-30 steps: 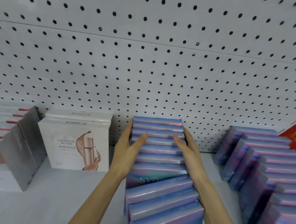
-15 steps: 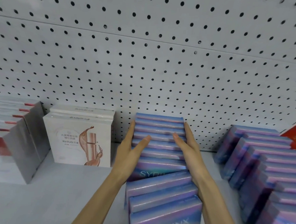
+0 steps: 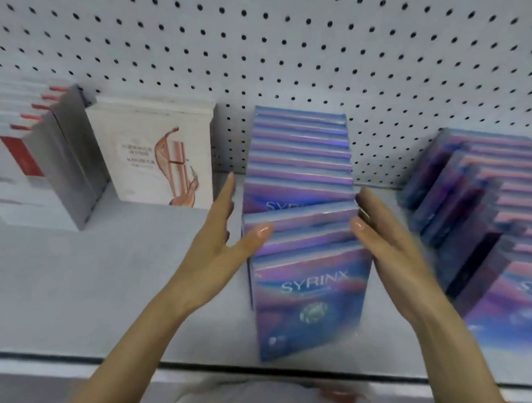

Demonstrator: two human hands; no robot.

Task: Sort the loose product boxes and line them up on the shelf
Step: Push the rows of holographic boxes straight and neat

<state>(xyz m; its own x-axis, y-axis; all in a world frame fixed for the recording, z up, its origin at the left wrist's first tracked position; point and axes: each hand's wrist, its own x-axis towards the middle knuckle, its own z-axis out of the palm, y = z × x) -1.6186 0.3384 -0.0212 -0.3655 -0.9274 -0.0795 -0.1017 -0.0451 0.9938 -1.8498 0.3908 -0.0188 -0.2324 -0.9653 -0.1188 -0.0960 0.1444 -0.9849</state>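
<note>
A row of SYRINX boxes (image 3: 299,159), purple and blue, is stood on edge in the middle of the white shelf (image 3: 95,283), running from the pegboard (image 3: 269,44) at the far side toward the near edge. The far boxes are lined up squarely. The three nearest are turned slightly out of line, and the front box (image 3: 308,302) is seen with its printed face toward the camera.

The left hand (image 3: 221,239) is held flat with straight fingers just beside the left side of the row, its thumb laid on the top left corner of the near boxes. The right hand (image 3: 390,254) is likewise held flat with straight fingers against the right side of the row, its thumb at the top right corner. Nothing is gripped by either hand. The right hand is blurred, so firm contact cannot be told.

A second row of purple boxes (image 3: 493,217) is stood well to the right. White boxes (image 3: 154,152) printed with a pink splash are placed to the left, and grey boxes (image 3: 56,161) with red tabs farther left.
</note>
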